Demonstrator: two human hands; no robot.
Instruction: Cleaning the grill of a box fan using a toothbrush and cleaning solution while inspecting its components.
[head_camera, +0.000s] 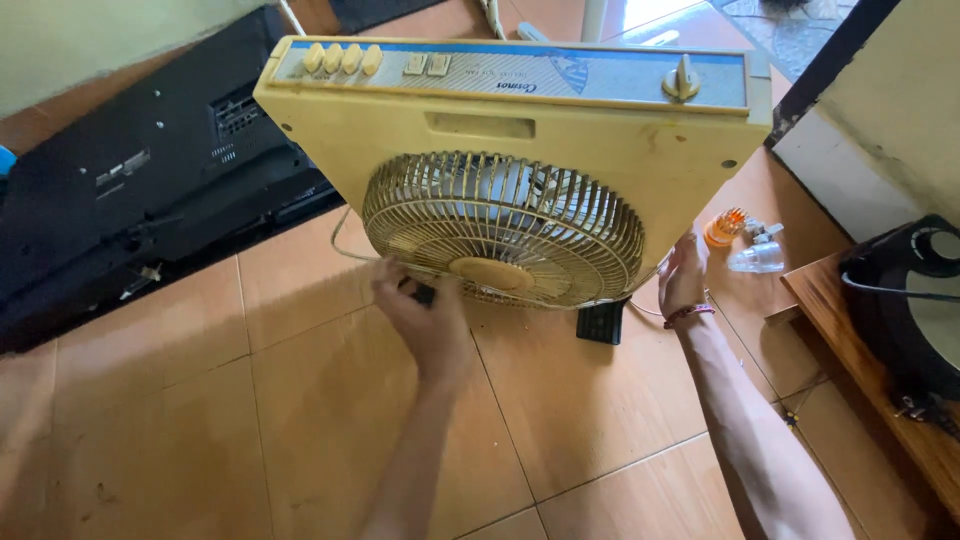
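Note:
A yellowed box fan (600, 150) stands upright on the tiled floor, seen from above, with its round wire grille (503, 228) facing me. Its top panel carries several push buttons (342, 58) and a rotary knob (681, 82). My left hand (425, 315) reaches to the lower left edge of the grille, fingers curled against the fan's bottom corner. My right hand (682, 278) presses flat against the fan's lower right side, a beaded band on the wrist. A black foot (601, 322) shows under the fan.
A flat black television (150, 190) lies back-up on the floor at the left. An orange-capped small bottle (723, 228) and a clear plastic piece (757, 258) lie to the right. A wooden board (880, 390) with a black round appliance (915, 300) sits at far right. A pale cord (340, 240) trails behind the fan.

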